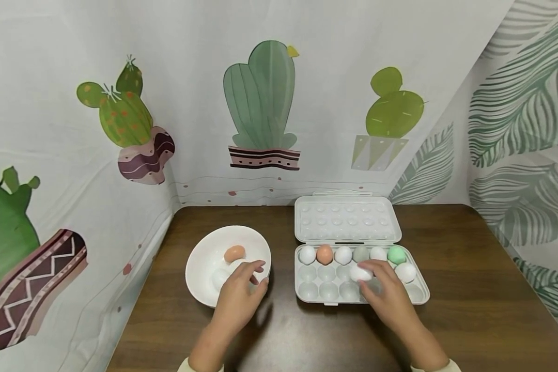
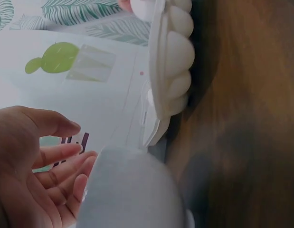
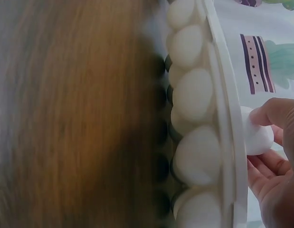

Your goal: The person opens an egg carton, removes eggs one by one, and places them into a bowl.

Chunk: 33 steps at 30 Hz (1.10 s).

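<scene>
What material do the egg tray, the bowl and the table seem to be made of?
Egg tray: probably thin moulded plastic, whitish and slightly glossy; the cups bulge as smooth, rounded shells in the wrist views. Bowl: white and smooth; ceramic or plastic, I cannot tell. Table: dark brown with grain streaks, wood or wood-look laminate.

— Where does the bowl (image 1: 204, 279) sit?
— Under the left hand (image 1: 239, 294), with eggs (image 1: 234, 253) in it beyond the fingertips.
— And the egg tray (image 1: 420, 299)?
— Under the right hand (image 1: 385, 292), its open lid (image 1: 347, 219) lying behind. A row of eggs (image 1: 324, 254) sits just beyond that hand.
</scene>
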{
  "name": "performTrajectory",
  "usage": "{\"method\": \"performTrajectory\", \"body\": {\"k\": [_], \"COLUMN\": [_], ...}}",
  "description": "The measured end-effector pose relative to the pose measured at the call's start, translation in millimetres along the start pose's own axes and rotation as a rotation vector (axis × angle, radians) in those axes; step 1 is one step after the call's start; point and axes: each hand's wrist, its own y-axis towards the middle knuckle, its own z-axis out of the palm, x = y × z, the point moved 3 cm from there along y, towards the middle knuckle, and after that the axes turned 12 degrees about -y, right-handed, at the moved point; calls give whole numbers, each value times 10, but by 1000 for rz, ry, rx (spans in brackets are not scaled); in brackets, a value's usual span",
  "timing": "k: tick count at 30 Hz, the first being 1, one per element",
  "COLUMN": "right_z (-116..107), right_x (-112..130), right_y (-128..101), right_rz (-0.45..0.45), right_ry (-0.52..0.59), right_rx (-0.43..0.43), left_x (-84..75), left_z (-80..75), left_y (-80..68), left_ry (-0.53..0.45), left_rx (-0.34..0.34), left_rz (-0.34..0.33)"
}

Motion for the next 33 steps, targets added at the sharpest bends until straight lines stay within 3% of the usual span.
{"method": "performTrajectory", "body": {"k": [6, 12, 19, 33], "right_z": [43, 74, 142, 205], "right_x": [122, 216, 298, 474], "right_y": [-5, -3, -11, -7], "right_rz": [6, 7, -24, -62], "right_ry": [28, 55, 112, 163], "right_rx": [23, 39, 35, 77], "left_x": [-44, -88, -133, -202], "left_z": [85, 154, 237, 433], "left_y": [-53, -88, -126, -195], "left_ry": [-56, -103, -84, -104], "left_rx": [-5, 14, 30, 137], "left_rz": [93, 99, 136, 250]}}
